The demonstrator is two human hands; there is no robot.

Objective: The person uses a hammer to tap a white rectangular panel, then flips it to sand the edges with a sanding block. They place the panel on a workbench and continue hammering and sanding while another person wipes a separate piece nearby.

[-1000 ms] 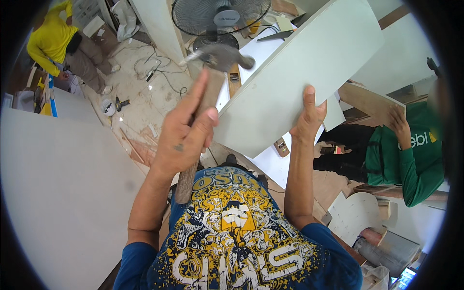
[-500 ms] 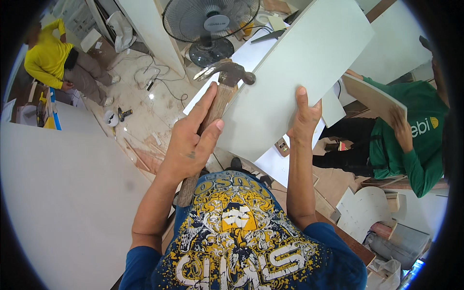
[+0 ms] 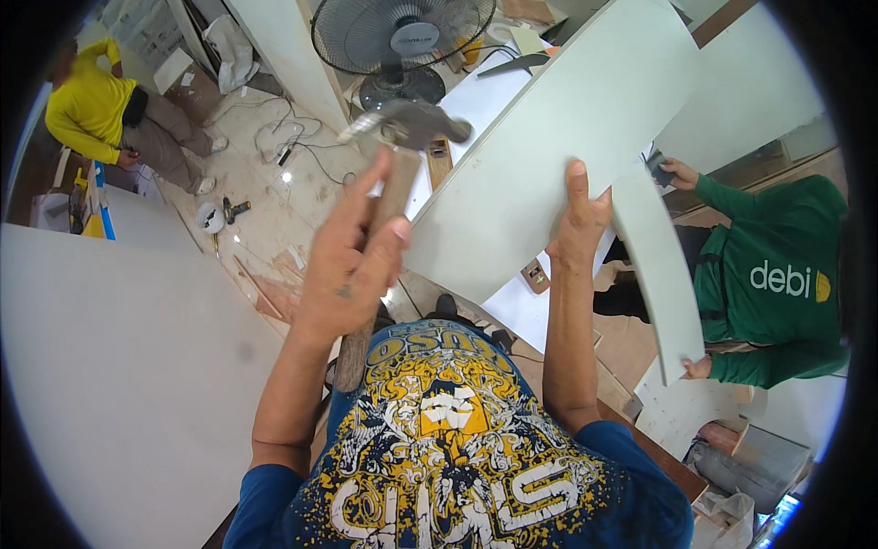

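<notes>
A claw hammer [image 3: 395, 188] with a worn wooden handle is in my left hand [image 3: 352, 247], my fingers wrapped round it. Its metal head is blurred and stands just left of the board's edge. My right hand [image 3: 580, 215] grips the lower right edge of a white board [image 3: 567, 119], thumb on top and fingers hidden underneath. The board slants up and away to the right. Under it shows a white work surface [image 3: 517, 306], with a small wood-coloured tool [image 3: 535, 276] beside my right wrist and a similar one [image 3: 440, 165] near the hammer head.
At right a person in green [image 3: 777, 265] holds a curved white strip [image 3: 658, 265] and a dark block. Another person in yellow [image 3: 91, 105] is at far left. A fan [image 3: 402, 37], a handsaw [image 3: 514, 65], floor cables [image 3: 297, 137], a drill [image 3: 236, 212] and a large white panel [image 3: 137, 366] surround me.
The hammer head has swung left, away from the board's edge. My right hand stays on the board. The person in green has turned and lowered the panel piece, now seen as a curved strip.
</notes>
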